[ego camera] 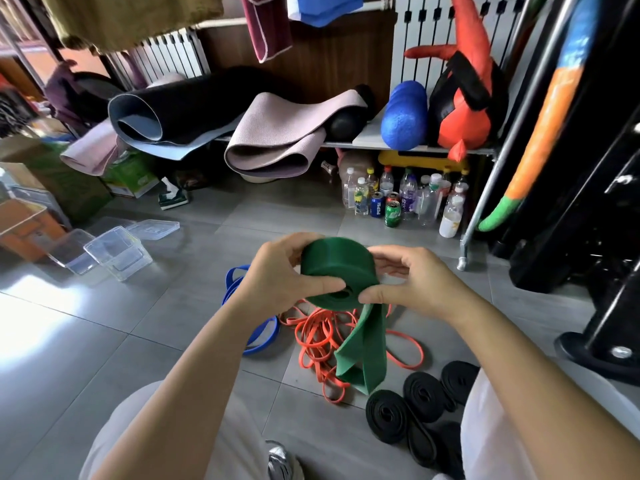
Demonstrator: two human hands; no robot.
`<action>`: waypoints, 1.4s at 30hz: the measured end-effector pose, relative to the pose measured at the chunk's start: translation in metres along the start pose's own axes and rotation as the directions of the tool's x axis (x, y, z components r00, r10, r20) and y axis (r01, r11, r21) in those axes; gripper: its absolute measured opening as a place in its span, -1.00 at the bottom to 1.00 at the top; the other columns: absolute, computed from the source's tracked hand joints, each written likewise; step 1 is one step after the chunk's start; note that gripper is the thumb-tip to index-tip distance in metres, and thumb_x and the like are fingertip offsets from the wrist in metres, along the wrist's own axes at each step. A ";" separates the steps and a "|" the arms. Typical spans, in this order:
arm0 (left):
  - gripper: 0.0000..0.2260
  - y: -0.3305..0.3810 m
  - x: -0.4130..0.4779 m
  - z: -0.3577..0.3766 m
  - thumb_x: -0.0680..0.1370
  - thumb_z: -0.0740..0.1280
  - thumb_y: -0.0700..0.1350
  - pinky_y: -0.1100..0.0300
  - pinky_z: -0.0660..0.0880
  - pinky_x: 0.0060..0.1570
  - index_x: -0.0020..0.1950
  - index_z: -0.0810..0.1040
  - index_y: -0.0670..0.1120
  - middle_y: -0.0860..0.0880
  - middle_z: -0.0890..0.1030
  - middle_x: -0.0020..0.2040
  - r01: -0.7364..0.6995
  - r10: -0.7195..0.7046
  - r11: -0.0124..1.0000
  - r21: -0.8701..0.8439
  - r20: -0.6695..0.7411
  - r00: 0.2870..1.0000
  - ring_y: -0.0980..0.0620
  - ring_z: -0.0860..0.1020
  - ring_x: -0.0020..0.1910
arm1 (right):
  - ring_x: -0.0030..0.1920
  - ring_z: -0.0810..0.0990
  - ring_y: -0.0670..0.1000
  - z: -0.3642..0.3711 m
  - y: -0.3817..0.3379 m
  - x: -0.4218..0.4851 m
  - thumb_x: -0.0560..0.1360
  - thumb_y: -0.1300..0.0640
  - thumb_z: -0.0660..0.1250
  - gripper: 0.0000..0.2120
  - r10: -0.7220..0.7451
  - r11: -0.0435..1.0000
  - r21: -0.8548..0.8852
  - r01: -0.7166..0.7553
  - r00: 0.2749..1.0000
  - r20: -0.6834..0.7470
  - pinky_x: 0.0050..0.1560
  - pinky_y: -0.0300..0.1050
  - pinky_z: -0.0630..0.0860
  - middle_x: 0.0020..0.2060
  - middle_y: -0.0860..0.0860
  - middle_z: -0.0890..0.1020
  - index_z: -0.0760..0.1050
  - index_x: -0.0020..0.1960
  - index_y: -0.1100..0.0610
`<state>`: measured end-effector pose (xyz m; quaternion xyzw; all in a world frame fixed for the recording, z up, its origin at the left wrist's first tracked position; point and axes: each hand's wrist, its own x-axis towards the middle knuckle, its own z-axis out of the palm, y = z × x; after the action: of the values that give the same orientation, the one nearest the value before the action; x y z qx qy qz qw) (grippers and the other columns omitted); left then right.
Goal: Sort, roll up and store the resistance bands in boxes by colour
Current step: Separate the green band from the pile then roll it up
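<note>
Head camera is looking down at two bare hands holding a green resistance band (337, 268) up above the grey tiled floor (104, 323). Most of the band is sitting wound into a fat roll between the hands. The left hand (277, 275) is gripping the roll from the left side, with its thumb lying across the near face and its fingers curling over the top. The right hand (412, 282) is gripping the roll from the right side, with its thumb pressing near the hole in the middle and its fingers curling round the back. A loose green tail (360, 348) is hanging down from the roll, and it is not showing whether its tip is touching the floor.

Under the hands, thin orange bands (311, 341) are lying in a messy heap on the floor. Blue bands (263, 337) are lying just left of the heap, partly hiding behind the left arm. Black bands (388, 417) are sitting rolled up in a group on the floor, close to the person's right leg. Clear plastic boxes (117, 254) are sitting open well off to the left, with a lid (154, 228) lying flat just behind them.

Far back, bottles and cans (391, 199) are standing under a shelf (367, 135), and yoga mats (270, 143) and a blue foam roller (403, 114) are lying on it
</note>
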<state>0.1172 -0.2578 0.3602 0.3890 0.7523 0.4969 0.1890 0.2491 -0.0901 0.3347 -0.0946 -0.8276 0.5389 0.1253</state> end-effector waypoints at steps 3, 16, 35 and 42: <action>-0.50 0.003 -0.002 -0.005 0.15 0.62 -0.22 -0.06 0.60 -0.06 0.04 0.60 -0.03 -0.06 0.68 -0.06 -0.014 -0.012 0.936 -0.351 -0.073 0.997 -0.08 0.65 -0.07 | -0.03 0.62 -0.26 -0.001 0.002 0.002 0.11 0.08 0.54 -0.48 -0.018 0.984 0.175 0.028 0.998 -0.056 0.06 -0.35 0.47 -0.12 -0.28 0.67 0.50 0.03 -0.17; -0.17 0.010 -0.007 0.015 0.29 0.55 0.03 0.05 0.42 0.26 0.45 0.19 0.03 -0.02 0.32 0.38 0.009 -0.058 0.871 0.491 0.085 0.995 0.02 0.36 0.31 | -0.07 0.65 -0.09 0.006 0.005 -0.003 0.25 0.23 0.57 -0.57 -0.034 0.998 0.041 0.040 0.991 -0.130 0.00 -0.23 0.56 -0.12 -0.11 0.68 0.55 0.01 -0.09; -0.54 0.099 -0.013 -0.037 0.22 0.61 -0.10 0.20 0.57 -0.05 0.01 0.52 0.16 0.18 0.62 -0.12 -0.018 0.068 0.935 0.355 -0.127 0.990 0.21 0.60 -0.13 | 0.41 0.30 0.05 -0.010 0.090 -0.058 0.32 0.05 0.54 -0.09 0.547 0.827 -0.275 -0.491 0.817 0.184 0.25 -0.17 0.33 0.46 0.12 0.26 0.08 0.51 0.02; -0.57 0.125 -0.035 -0.075 0.23 0.59 -0.10 0.09 0.61 -0.09 0.04 0.57 0.12 0.05 0.65 -0.05 -0.073 0.133 0.959 0.275 -0.208 0.969 0.10 0.64 -0.12 | -0.11 0.54 -0.11 0.058 0.107 -0.074 0.41 0.44 0.38 -0.12 0.525 0.851 -0.057 -0.522 0.847 0.085 -0.23 -0.40 0.51 0.27 0.03 0.42 0.03 0.50 -0.11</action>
<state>0.1382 -0.3047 0.5012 0.3912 0.8070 0.4417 0.0229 0.3041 -0.1188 0.2065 -0.2919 -0.7842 0.5433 -0.0682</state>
